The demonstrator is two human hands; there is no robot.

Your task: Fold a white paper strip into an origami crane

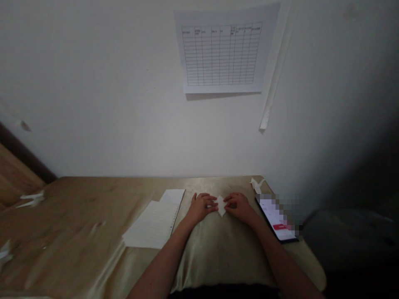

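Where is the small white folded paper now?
Head view, centre: the white folded paper lies on the tan table between the left hand and right hand.

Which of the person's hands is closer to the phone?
Right. The right hand sits just beside the phone; the left hand is farther, across the folded paper.

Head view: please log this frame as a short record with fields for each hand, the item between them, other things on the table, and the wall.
left hand: fingers curled onto the left edge of the folded white paper
right hand: fingers curled onto its right edge
paper: small, pointed, lying on the table
left of hands: stack of lined sheets
right of hands: phone, screen lit
far right corner: small paper figure
wall: grid chart
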